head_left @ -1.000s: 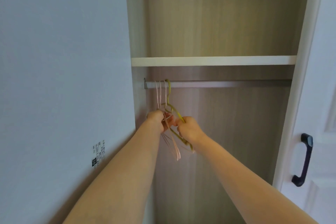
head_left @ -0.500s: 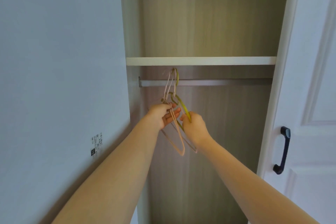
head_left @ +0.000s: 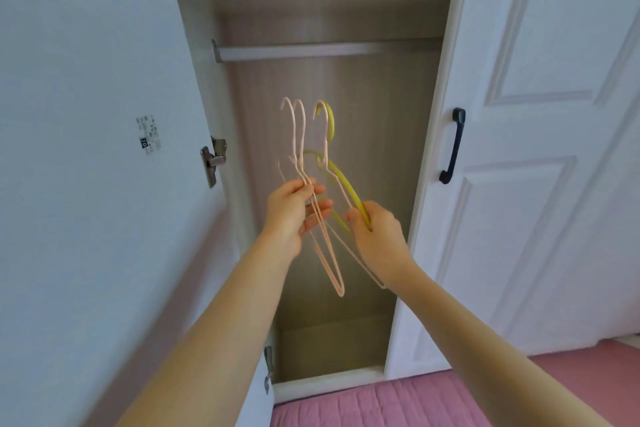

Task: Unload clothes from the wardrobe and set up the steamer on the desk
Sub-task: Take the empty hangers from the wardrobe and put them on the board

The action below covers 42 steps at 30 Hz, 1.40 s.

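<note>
Left hand [head_left: 294, 210] loosely pinches the pink hangers [head_left: 313, 198]; right hand [head_left: 375, 236] grips the yellow hanger [head_left: 346, 184].

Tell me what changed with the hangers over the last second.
The hangers came off the rail and moved down and toward the person; their hooks now hang free below it. Unchanged: the left hand holds the pink hangers, the right hand holds the yellow hanger, and the wardrobe holds no clothes.

Open wardrobe bay [head_left: 346, 135] passable; rail [head_left: 311, 51] above, open door [head_left: 104, 114] left, shut door [head_left: 536, 149] right.
</note>
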Each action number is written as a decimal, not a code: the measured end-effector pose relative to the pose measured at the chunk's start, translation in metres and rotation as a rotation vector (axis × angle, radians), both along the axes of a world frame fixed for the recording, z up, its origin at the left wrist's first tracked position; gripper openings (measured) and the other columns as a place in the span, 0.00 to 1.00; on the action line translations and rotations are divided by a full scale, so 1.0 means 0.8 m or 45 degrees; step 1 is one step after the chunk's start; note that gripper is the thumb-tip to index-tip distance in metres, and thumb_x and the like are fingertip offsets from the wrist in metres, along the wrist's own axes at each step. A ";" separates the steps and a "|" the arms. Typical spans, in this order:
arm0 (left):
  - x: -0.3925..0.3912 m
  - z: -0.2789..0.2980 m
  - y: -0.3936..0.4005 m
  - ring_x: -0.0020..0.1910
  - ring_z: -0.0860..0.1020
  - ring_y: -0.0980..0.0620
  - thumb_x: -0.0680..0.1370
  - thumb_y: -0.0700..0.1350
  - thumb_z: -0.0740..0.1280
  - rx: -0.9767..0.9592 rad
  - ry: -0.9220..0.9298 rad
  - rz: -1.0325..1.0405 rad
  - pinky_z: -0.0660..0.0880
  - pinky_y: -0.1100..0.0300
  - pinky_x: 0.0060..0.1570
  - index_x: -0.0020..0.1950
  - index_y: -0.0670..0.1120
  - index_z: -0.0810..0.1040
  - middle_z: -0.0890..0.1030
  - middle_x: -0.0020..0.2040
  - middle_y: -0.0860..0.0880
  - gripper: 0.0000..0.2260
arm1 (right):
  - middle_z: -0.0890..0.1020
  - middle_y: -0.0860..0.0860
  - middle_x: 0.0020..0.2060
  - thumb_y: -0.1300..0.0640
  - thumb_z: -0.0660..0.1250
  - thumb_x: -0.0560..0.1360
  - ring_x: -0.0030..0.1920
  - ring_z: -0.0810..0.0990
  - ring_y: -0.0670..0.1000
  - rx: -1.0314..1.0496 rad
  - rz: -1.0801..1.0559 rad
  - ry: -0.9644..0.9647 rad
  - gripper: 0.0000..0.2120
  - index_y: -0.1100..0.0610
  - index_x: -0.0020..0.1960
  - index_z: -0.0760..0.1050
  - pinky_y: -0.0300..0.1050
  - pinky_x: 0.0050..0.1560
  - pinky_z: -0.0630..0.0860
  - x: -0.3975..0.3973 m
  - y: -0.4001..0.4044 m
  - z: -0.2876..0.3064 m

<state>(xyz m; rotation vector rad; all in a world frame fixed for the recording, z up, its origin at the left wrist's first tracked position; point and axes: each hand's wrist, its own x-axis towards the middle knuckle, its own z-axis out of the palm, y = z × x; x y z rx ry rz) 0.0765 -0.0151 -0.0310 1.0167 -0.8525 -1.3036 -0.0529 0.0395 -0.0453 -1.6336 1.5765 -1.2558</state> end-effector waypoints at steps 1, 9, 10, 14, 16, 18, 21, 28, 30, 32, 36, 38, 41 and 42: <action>-0.003 -0.013 0.017 0.31 0.81 0.51 0.80 0.37 0.60 0.019 -0.003 0.005 0.79 0.59 0.32 0.51 0.43 0.77 0.81 0.43 0.46 0.06 | 0.75 0.48 0.33 0.54 0.57 0.81 0.31 0.74 0.45 0.027 -0.004 0.005 0.10 0.57 0.49 0.74 0.33 0.31 0.68 -0.003 0.013 -0.011; -0.015 -0.104 0.145 0.36 0.79 0.50 0.81 0.38 0.60 0.193 -0.017 -0.013 0.79 0.56 0.38 0.56 0.42 0.77 0.80 0.43 0.46 0.08 | 0.74 0.48 0.30 0.55 0.57 0.80 0.31 0.71 0.48 0.208 0.037 -0.065 0.11 0.57 0.45 0.75 0.41 0.33 0.72 -0.023 0.112 -0.103; -0.016 -0.114 0.158 0.36 0.79 0.51 0.81 0.38 0.60 0.209 -0.024 -0.027 0.79 0.57 0.38 0.56 0.42 0.77 0.80 0.43 0.46 0.08 | 0.73 0.49 0.29 0.56 0.57 0.80 0.31 0.71 0.48 0.251 0.046 -0.100 0.12 0.58 0.44 0.75 0.44 0.35 0.74 -0.024 0.123 -0.112; -0.013 -0.149 0.205 0.36 0.79 0.51 0.81 0.38 0.60 0.265 -0.032 -0.070 0.79 0.56 0.38 0.56 0.41 0.77 0.81 0.42 0.45 0.08 | 0.72 0.50 0.30 0.57 0.57 0.80 0.32 0.71 0.48 0.330 0.039 -0.173 0.12 0.62 0.45 0.75 0.45 0.38 0.79 -0.024 0.175 -0.142; -0.010 -0.164 0.229 0.36 0.79 0.51 0.81 0.38 0.60 0.304 -0.030 -0.074 0.78 0.56 0.37 0.55 0.42 0.78 0.81 0.41 0.46 0.08 | 0.73 0.50 0.31 0.57 0.57 0.80 0.33 0.73 0.48 0.325 0.011 -0.141 0.12 0.61 0.45 0.75 0.41 0.37 0.78 -0.018 0.202 -0.154; -0.004 -0.176 0.254 0.35 0.79 0.50 0.81 0.37 0.60 0.336 -0.006 -0.088 0.78 0.57 0.36 0.55 0.42 0.78 0.81 0.40 0.46 0.08 | 0.74 0.49 0.32 0.57 0.57 0.80 0.34 0.74 0.48 0.349 -0.031 -0.150 0.12 0.60 0.45 0.76 0.42 0.38 0.80 -0.012 0.227 -0.163; 0.012 -0.188 0.291 0.36 0.78 0.50 0.81 0.38 0.60 0.379 0.018 -0.140 0.78 0.57 0.36 0.55 0.42 0.78 0.81 0.40 0.46 0.08 | 0.73 0.48 0.30 0.57 0.58 0.80 0.32 0.73 0.47 0.370 -0.094 -0.196 0.12 0.62 0.47 0.76 0.44 0.40 0.81 0.005 0.267 -0.171; 0.074 -0.216 0.370 0.38 0.79 0.50 0.81 0.39 0.60 0.379 -0.157 -0.269 0.79 0.57 0.41 0.55 0.42 0.77 0.81 0.42 0.45 0.07 | 0.70 0.47 0.26 0.60 0.59 0.79 0.28 0.70 0.46 0.343 -0.243 -0.307 0.11 0.65 0.45 0.76 0.40 0.35 0.79 0.072 0.366 -0.196; 0.088 -0.220 0.392 0.38 0.79 0.50 0.81 0.38 0.60 0.340 -0.199 -0.331 0.78 0.57 0.40 0.55 0.40 0.76 0.80 0.42 0.44 0.07 | 0.70 0.47 0.26 0.60 0.59 0.79 0.28 0.70 0.46 0.327 -0.298 -0.353 0.11 0.65 0.44 0.76 0.40 0.34 0.77 0.091 0.396 -0.205; 0.104 -0.224 0.419 0.37 0.79 0.50 0.81 0.37 0.59 0.315 -0.218 -0.442 0.78 0.56 0.41 0.55 0.40 0.76 0.79 0.42 0.44 0.07 | 0.70 0.49 0.27 0.62 0.58 0.79 0.27 0.70 0.46 0.333 -0.356 -0.417 0.11 0.64 0.44 0.77 0.39 0.33 0.76 0.112 0.430 -0.212; 0.132 -0.227 0.474 0.39 0.80 0.49 0.81 0.38 0.60 0.323 -0.246 -0.605 0.79 0.56 0.44 0.53 0.40 0.75 0.80 0.42 0.44 0.06 | 0.71 0.50 0.28 0.61 0.59 0.79 0.29 0.71 0.48 0.365 -0.469 -0.426 0.10 0.60 0.43 0.77 0.37 0.33 0.76 0.144 0.489 -0.213; 0.143 -0.225 0.494 0.40 0.81 0.49 0.81 0.38 0.60 0.328 -0.270 -0.638 0.79 0.57 0.44 0.54 0.40 0.75 0.81 0.43 0.44 0.06 | 0.72 0.49 0.28 0.61 0.59 0.79 0.29 0.72 0.47 0.354 -0.520 -0.397 0.10 0.60 0.43 0.77 0.37 0.33 0.76 0.154 0.511 -0.211; 0.154 -0.229 0.517 0.40 0.81 0.49 0.81 0.38 0.60 0.342 -0.266 -0.670 0.80 0.57 0.44 0.54 0.39 0.75 0.81 0.43 0.44 0.06 | 0.73 0.48 0.28 0.62 0.59 0.79 0.30 0.73 0.46 0.344 -0.581 -0.359 0.10 0.58 0.42 0.77 0.37 0.33 0.76 0.167 0.540 -0.213; 0.157 -0.231 0.524 0.39 0.81 0.50 0.81 0.37 0.59 0.350 -0.257 -0.680 0.80 0.57 0.44 0.54 0.38 0.75 0.81 0.43 0.43 0.06 | 0.73 0.48 0.28 0.62 0.59 0.79 0.30 0.73 0.46 0.344 -0.597 -0.351 0.10 0.58 0.42 0.77 0.37 0.33 0.76 0.170 0.549 -0.214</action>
